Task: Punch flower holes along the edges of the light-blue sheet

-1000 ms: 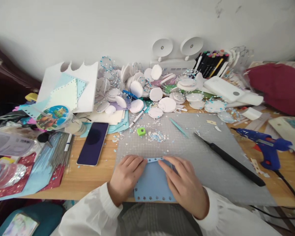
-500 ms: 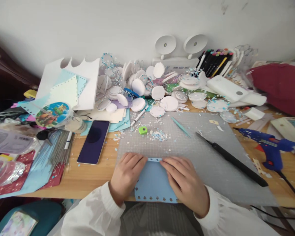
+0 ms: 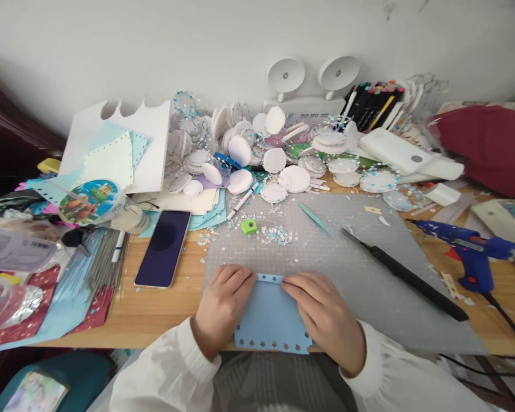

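Note:
A sheet of blue paper [image 3: 271,315] with flower-shaped holes punched along its edges lies at the front edge of the cutting mat [image 3: 395,229]. Its far edge is folded over into a narrow strip. My left hand [image 3: 225,309] grips the left end of that fold, and my right hand [image 3: 321,315] pinches the right end. Both thumbs are hidden. Beyond the paper sit a small green punch [image 3: 249,227] and a scatter of tiny white and blue paper cut-outs [image 3: 278,235].
Black-handled tweezers [image 3: 412,280] and a light-blue stick [image 3: 315,218] lie on the mat. To the right is a blue glue gun [image 3: 467,246]; to the left, a phone [image 3: 163,248]. White foam discs [image 3: 274,160] are heaped at the back.
My hands stay at the fold, with slightly more of the punched strip and near right corner showing. The view has shifted a little.

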The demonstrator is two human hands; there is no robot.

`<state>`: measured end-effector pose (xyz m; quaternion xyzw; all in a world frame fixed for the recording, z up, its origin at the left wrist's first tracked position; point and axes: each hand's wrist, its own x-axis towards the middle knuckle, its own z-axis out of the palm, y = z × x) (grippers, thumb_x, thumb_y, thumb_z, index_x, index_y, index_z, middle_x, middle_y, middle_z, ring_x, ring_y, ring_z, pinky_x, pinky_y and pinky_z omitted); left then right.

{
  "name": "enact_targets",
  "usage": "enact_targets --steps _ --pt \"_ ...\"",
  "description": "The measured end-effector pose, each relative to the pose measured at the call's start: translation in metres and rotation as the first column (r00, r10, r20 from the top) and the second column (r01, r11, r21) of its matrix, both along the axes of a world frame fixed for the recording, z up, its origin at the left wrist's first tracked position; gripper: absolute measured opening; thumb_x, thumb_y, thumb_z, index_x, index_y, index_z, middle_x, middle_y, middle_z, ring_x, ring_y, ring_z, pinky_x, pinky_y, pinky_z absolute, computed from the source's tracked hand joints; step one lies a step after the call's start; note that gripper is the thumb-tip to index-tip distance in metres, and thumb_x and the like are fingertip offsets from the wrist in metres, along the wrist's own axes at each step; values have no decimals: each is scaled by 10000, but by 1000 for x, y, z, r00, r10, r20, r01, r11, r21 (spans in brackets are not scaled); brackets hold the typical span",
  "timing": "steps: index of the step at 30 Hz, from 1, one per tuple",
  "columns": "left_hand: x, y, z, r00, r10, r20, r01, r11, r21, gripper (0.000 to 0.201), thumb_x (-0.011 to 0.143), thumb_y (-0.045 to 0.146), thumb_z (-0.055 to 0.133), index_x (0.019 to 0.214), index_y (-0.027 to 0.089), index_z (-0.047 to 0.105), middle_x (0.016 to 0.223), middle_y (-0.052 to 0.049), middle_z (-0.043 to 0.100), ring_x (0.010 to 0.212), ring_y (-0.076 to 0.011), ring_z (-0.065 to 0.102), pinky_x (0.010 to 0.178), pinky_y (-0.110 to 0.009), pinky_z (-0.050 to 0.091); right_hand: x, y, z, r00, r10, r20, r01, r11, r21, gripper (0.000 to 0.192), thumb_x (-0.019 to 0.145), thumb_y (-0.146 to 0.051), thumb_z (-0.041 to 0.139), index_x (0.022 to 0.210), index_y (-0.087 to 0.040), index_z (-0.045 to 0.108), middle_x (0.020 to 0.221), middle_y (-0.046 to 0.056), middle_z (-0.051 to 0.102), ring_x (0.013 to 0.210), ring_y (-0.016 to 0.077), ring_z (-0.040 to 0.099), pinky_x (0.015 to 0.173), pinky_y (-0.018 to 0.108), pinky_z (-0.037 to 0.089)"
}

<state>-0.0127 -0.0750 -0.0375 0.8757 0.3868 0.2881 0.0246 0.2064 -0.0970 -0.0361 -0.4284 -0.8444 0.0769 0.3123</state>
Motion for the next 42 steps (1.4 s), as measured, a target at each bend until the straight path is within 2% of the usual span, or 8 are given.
enact_targets --steps 6,11,20,30,35,39,42 --pt "0 -1 0 1000 -9 -1 9 1000 22 220 926 125 440 1017 130 640 977 -92 693 879 -209 574 782 -369 494 1 0 -2 1000 -13 -4 13 995 -98 286 898 -88 423 1099 -170 609 1029 88 638 948 210 567 835 399 475" --pt "1 0 3 999 -25 -23 26 999 40 186 904 104 478 984 114 645 949 -89 698 865 -200 588 777 -363 477 0 2 -1 998 -13 62 24 985 -171 347 904 -117 434 1222 -175 560 1046 103 600 943 221 540 820 404 468" --pt "1 0 2 999 -16 -46 19 998 67 183 885 79 489 976 118 642 933 -65 715 863 -191 595 826 -381 439 0 2 3 996 -53 68 64 984 -169 341 885 -106 462 1188 -182 598 1083 102 587 985 241 512 848 431 443" --pt "0 -7 17 991 86 -98 -83 996 36 228 838 117 519 1011 154 663 988 -34 727 975 -279 554 882 -472 371 1 4 -1 994 -102 42 107 984 -142 393 856 -69 454 1165 -235 631 1147 110 546 1052 257 492 866 463 441" --pt "3 -20 30 984 134 -115 -132 991 27 195 848 99 489 923 137 665 975 -62 719 1012 -274 560 930 -470 367 3 4 -2 996 -82 32 86 985 -148 431 858 -35 421 1167 -249 631 1161 109 536 1049 253 473 866 474 439" --pt "24 -37 38 992 62 -112 -67 997 -47 331 859 118 435 1140 107 607 1213 -108 634 1093 -251 552 950 -419 411 3 5 -2 997 -75 24 77 988 -133 388 880 -69 420 1157 -239 633 1159 115 543 1041 254 471 853 477 448" --pt "39 -44 31 982 88 -164 -110 985 -132 462 865 229 471 1301 79 494 1352 -135 531 1217 -275 491 986 -419 421 3 5 -2 997 -72 29 75 988 -132 391 884 -72 422 1179 -232 622 1158 120 548 1043 254 471 857 477 451"
